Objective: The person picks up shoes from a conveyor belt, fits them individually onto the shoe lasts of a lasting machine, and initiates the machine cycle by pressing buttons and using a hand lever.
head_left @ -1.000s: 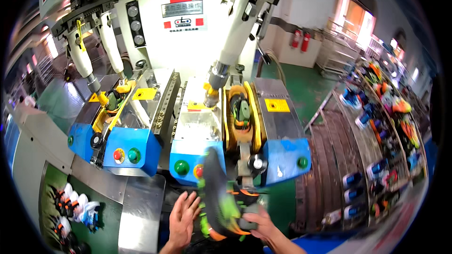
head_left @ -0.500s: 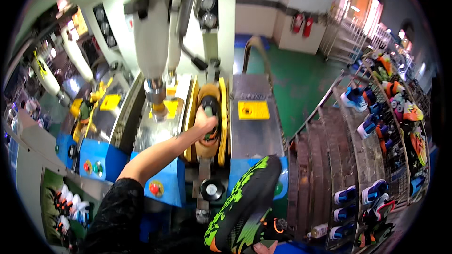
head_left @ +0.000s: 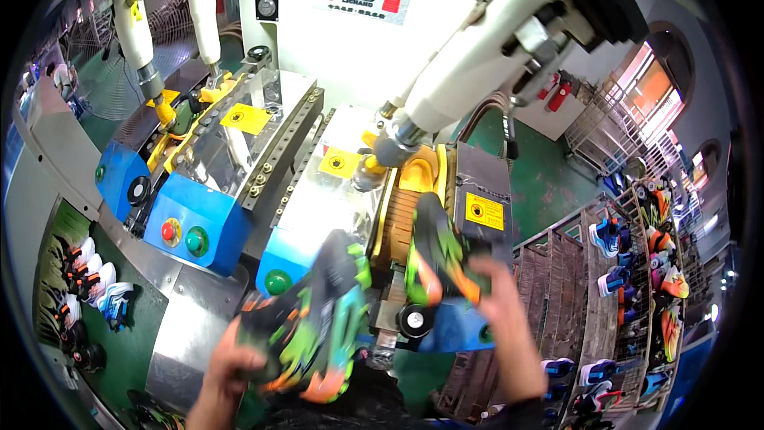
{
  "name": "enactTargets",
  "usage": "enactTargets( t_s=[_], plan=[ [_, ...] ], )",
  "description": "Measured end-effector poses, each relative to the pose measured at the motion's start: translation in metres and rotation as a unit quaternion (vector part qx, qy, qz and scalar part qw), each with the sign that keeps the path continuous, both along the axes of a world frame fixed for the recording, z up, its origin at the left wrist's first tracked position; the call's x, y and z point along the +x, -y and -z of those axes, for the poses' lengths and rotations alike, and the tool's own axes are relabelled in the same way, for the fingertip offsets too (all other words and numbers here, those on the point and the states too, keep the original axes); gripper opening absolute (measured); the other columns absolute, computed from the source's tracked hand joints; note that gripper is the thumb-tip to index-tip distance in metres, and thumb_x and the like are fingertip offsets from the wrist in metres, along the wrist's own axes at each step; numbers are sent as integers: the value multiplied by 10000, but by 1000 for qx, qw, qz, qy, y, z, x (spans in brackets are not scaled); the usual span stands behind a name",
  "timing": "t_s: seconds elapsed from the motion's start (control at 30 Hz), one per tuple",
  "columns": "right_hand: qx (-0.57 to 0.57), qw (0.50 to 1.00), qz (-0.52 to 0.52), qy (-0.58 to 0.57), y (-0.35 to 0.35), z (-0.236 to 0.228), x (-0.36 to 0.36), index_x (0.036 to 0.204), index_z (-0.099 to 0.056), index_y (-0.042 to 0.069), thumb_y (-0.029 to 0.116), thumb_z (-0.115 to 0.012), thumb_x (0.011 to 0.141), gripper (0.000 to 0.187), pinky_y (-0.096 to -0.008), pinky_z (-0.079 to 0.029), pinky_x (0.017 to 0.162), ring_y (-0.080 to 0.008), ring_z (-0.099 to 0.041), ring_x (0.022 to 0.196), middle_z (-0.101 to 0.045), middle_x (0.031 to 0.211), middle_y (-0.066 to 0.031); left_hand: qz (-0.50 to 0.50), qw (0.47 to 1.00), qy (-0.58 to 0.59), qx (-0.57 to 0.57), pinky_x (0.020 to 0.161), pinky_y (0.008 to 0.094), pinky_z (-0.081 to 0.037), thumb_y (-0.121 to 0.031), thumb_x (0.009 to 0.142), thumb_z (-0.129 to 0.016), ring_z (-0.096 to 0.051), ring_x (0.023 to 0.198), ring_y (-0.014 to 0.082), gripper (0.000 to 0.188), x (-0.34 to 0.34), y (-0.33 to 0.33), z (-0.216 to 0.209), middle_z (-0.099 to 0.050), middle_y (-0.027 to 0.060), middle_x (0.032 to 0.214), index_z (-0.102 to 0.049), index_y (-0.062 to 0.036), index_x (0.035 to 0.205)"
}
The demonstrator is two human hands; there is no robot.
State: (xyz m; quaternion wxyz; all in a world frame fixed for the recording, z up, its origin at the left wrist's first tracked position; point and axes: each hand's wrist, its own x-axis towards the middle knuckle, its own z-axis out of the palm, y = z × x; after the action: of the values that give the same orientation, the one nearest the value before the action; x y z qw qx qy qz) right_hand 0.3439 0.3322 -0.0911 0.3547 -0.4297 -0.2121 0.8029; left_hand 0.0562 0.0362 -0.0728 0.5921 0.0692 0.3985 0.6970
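Note:
My left hand (head_left: pixel 227 366) is closed round the heel end of a black sneaker (head_left: pixel 318 310) with bright green, teal and orange patches, low in front of the machine. Whether a second shoe lies against it, I cannot tell. My right hand (head_left: pixel 497 291) grips another black sneaker (head_left: pixel 438 251) with green and orange parts, its toe tilted up. This shoe hangs at the front of the press bed (head_left: pixel 399 227), a brown ribbed channel with a yellow pad (head_left: pixel 418 173) at its far end. A white press cylinder (head_left: pixel 469 56) slants down beside the bed.
To the left stands a second press station with a blue housing (head_left: pixel 199 223), red and green buttons. A wire rack of colourful sneakers (head_left: pixel 672 283) and slatted shelves (head_left: pixel 549 279) fill the right. More shoes (head_left: pixel 99 279) lie in a green recess at lower left.
My left hand has come back from the bed and now grips a sneaker at lower left. My right hand has risen with a sneaker to the bed's front. The view has shifted left.

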Motion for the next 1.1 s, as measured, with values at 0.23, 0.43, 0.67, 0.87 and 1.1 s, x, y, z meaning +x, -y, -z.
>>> enactTargets(
  t_s=[0.23, 0.43, 0.67, 0.87, 1.1],
  plan=[
    [403, 691, -54, 598, -141, 104, -122, 1163, -467, -103, 73, -587, 765, 452, -467, -499, 877, -430, -636, 972, -628, 1016, -306, -402, 877, -41, -260, 483, 291, -378, -92, 818, -554, -434, 537, 142, 60, 37, 136, 68, -446, -7, 683, -506, -117, 792],
    [364, 721, -151, 570, -122, 76, -141, 1196, -364, -144, 81, -600, 748, 554, -499, -464, 928, -476, -573, 1065, -554, 1107, -391, -362, 837, -48, -408, 901, 355, -454, -44, 877, -571, -542, 1022, 201, 300, 47, 202, 97, -561, 76, 1152, -541, -57, 1175],
    [389, 690, -131, 597, -121, 87, -148, 1245, -337, -156, 149, -601, 783, 613, -470, -477, 934, -477, -589, 1037, -587, 1084, -371, -211, 906, -193, -312, 812, 321, -484, 51, 847, -619, -568, 933, 235, 84, -6, 206, 124, -567, 120, 1056, -609, 11, 921],
    [555, 580, -30, 595, -28, 66, -149, 1301, -390, -103, 138, -606, 831, 571, -452, -439, 1007, -431, -526, 1179, -521, 1258, -332, -188, 916, 10, -355, 855, 325, -501, -43, 760, -631, -604, 915, 188, 293, -33, 139, 91, -602, 38, 987, -581, -82, 1047],
    [728, 360, -282, 511, 140, 115, -294, 1420, -366, -57, 256, -585, 845, 690, -687, -170, 1099, -422, -304, 1403, -332, 1483, -303, -42, 936, 45, -348, 907, 423, -523, -57, 749, -614, -604, 1057, 307, 503, -69, 162, 139, -612, 130, 1130, -546, -38, 1246]
  ],
)
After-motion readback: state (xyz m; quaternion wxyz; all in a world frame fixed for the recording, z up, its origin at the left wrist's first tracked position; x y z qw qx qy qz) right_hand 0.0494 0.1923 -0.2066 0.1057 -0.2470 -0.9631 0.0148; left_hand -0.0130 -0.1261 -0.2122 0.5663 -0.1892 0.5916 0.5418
